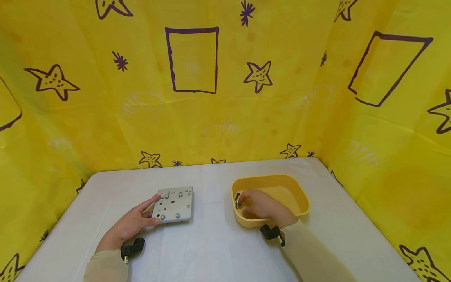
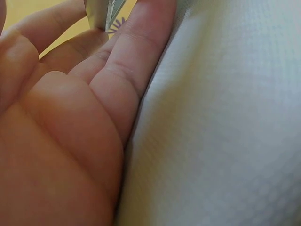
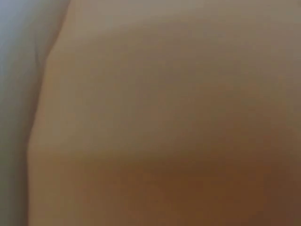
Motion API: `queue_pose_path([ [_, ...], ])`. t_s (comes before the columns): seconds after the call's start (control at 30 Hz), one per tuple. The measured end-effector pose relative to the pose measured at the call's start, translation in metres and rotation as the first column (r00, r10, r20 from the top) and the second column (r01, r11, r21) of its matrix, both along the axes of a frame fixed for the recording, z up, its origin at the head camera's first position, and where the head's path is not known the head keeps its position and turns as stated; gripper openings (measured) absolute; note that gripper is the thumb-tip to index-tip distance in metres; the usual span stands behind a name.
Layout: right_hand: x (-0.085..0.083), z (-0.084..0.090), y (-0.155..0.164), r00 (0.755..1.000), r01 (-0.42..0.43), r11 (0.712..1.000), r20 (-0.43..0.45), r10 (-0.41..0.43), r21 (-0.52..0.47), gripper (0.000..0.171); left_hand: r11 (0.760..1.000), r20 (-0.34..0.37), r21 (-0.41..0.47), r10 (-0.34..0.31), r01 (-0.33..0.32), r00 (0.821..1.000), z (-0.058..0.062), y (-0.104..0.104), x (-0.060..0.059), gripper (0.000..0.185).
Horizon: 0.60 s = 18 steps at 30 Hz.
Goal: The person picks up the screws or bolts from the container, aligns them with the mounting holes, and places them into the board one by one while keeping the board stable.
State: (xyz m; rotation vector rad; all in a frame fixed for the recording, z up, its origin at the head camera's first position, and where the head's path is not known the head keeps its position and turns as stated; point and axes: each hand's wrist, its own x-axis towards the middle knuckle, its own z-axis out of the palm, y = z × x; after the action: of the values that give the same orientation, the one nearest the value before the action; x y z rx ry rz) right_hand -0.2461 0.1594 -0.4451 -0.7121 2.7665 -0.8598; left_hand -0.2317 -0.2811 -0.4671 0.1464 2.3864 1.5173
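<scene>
A square grey metal plate (image 1: pixel 180 207) with holes and several bolts set in it lies on the left part of the table. My left hand (image 1: pixel 135 219) grips its left edge, thumb at the near corner and fingers along the far left side. In the left wrist view, a corner of the metal plate (image 2: pixel 98 13) shows beyond the fingers of the left hand (image 2: pixel 70 113). My right hand (image 1: pixel 262 205) reaches into a yellow bin (image 1: pixel 299 196), fingers bent down beside a few small screws (image 1: pixel 237 204) at its left end. Whether the fingertips pinch one is hidden. The right wrist view is blurred.
A white-covered table (image 1: pixel 211 250) carries the plate and the bin, with a gap of cloth between them. Yellow patterned curtains (image 1: pixel 225 117) rise behind the table and along both sides. Each wrist wears a small black camera mount (image 1: pixel 134 247).
</scene>
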Motion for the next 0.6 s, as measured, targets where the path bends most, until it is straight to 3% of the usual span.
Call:
queue_pose_path([
  [0.2,-0.0051,-0.0058,-0.0013,0.993,-0.088,0.996,-0.078,0.089,0.018,0.018,1.0,0.014,0.01,0.003,-0.003,1.0,0.0019,0.0006,0.0007,0.096],
  [0.6,-0.0063,-0.006,-0.0079,0.984,-0.052,0.99,-0.163,0.073,0.133,0.013,1.0,0.004,0.025,-0.006,0.006,1.0,0.0008,-0.0001,0.0008,0.095],
])
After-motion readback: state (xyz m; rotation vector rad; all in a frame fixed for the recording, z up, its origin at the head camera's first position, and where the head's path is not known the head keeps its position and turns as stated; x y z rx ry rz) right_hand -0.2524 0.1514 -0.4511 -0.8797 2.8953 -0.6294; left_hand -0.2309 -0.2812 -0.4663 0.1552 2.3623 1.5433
